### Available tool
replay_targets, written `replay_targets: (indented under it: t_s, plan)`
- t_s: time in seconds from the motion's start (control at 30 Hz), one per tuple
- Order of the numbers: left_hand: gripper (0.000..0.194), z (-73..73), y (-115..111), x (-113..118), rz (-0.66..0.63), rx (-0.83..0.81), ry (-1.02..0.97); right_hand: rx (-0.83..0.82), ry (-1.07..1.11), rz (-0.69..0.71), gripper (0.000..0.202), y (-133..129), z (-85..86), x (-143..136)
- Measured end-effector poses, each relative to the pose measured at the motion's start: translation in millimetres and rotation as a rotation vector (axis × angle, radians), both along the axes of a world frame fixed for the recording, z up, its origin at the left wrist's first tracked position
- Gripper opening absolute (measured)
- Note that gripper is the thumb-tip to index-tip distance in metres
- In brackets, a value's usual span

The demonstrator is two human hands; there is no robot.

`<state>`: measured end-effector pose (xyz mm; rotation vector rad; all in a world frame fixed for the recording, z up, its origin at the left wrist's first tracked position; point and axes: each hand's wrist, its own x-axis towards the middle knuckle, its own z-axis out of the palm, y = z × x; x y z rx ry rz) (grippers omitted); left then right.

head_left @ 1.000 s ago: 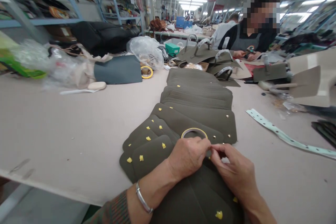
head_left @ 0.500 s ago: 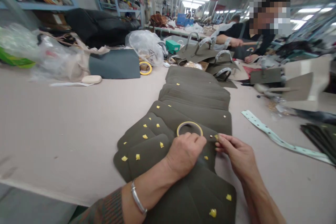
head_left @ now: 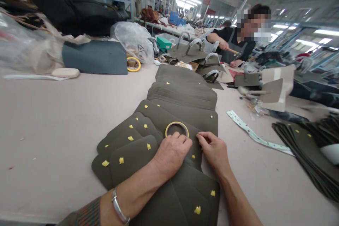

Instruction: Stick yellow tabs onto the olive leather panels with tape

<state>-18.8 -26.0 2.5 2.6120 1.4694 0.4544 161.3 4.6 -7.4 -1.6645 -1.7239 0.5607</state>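
Observation:
My left hand (head_left: pixel 172 153) is closed around the near side of a roll of yellow tape (head_left: pixel 166 129), which stands tilted over the dark green panels (head_left: pixel 156 120). Thumb and fingers of my right hand (head_left: pixel 215 150) are pinched together at the right edge of one panel, just right of the roll. Whatever lies between those fingertips is hidden. The panels overlap in a long fanned row, and small yellow tape pieces (head_left: pixel 148 146) stick to many of them. A small metal stud (head_left: pixel 211 116) shows on a panel farther back.
A mint strip with holes (head_left: pixel 254 134) and a stack of dark green pieces (head_left: pixel 304 152) lie to the right. Another yellow tape roll (head_left: pixel 134 64) sits by a blue-grey sheet (head_left: pixel 95 57). Across the table a co-worker (head_left: pixel 230 46) holds a wooden-handled tool among bag parts.
The view has turned right, bringing more of the right-hand stack in. The yellow piece at my right fingertips and the stud beside it no longer show. My left hand keeps the roll.

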Motion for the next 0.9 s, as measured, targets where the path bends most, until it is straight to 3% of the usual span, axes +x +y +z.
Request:
replay_targets:
  t_s: [0.17, 0.3, 0.4, 0.6, 0.9]
  plan:
    - [0.010, -1.1, 0.1, -0.7, -0.003, -0.005, -0.007, 0.038, -0.113, 0.020, 0.020, 4.4, 1.5, -1.7]
    - [0.010, -1.1, 0.0, -0.8, 0.019, -0.006, 0.001, -0.071, 0.081, -0.071, 0.034, 1.1, -1.7, 7.0]
    - [0.010, -0.2, -0.1, -0.8, 0.036, -0.013, 0.010, -0.136, 0.217, -0.048, 0.037, -5.3, -3.9, 14.6]
    - [0.012, 0.5, 0.1, -1.0, 0.047, -0.020, 0.009, -0.023, -0.006, 0.039, 0.031, -8.3, -4.7, 13.6]
    - [0.013, -0.2, 0.5, -1.3, 0.044, -0.023, -0.010, -0.072, 0.056, -0.046, 0.034, -5.1, -2.2, 10.6]
